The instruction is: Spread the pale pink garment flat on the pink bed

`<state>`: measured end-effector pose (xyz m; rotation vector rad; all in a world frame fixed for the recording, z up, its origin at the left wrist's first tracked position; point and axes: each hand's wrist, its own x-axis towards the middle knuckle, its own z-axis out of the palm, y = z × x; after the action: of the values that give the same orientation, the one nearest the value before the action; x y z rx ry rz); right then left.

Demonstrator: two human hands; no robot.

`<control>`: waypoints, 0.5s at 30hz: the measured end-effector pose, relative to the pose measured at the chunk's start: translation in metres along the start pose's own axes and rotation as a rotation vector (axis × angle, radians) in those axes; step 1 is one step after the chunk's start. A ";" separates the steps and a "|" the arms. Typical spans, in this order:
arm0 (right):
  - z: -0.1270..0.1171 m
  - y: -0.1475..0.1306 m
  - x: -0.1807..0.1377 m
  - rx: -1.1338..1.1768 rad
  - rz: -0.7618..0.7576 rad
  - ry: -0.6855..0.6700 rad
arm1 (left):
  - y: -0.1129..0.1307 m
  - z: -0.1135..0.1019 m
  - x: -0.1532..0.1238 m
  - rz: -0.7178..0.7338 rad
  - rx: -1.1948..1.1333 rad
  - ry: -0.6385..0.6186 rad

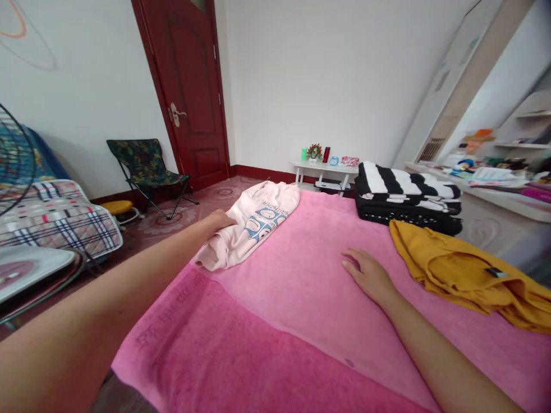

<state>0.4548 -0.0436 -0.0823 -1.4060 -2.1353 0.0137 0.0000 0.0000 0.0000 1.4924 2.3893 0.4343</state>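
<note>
A pale pink shirt (253, 221) with a blue cartoon print lies folded on the far left part of a pink towel (275, 321) that covers the surface in front of me. My left hand (220, 221) is stretched out and grips the shirt's left edge. My right hand (365, 274) rests flat, palm down, on the pink towel at the middle, holding nothing. A crumpled yellow garment (465, 272) lies just right of that hand.
A folded black-and-white striped stack (407, 195) sits at the far right of the towel. Beyond stand a small white table (322, 167), a dark red door (193, 86), a folding chair (146, 166), a plaid-covered seat (60, 218) and shelves (495, 166).
</note>
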 end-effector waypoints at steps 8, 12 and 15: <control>-0.012 -0.011 0.003 0.209 0.117 0.115 | 0.145 -0.027 -0.075 0.694 0.058 0.300; -0.022 -0.008 0.001 0.593 0.387 0.327 | 0.195 0.025 -0.162 1.213 -0.019 -0.276; -0.029 0.000 -0.002 0.870 0.574 0.416 | 0.194 0.065 -0.212 1.555 0.073 -0.762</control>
<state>0.4685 -0.0537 -0.0590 -1.2559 -1.0921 0.7107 0.2733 -0.1036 0.0362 2.6046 0.3776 -0.0092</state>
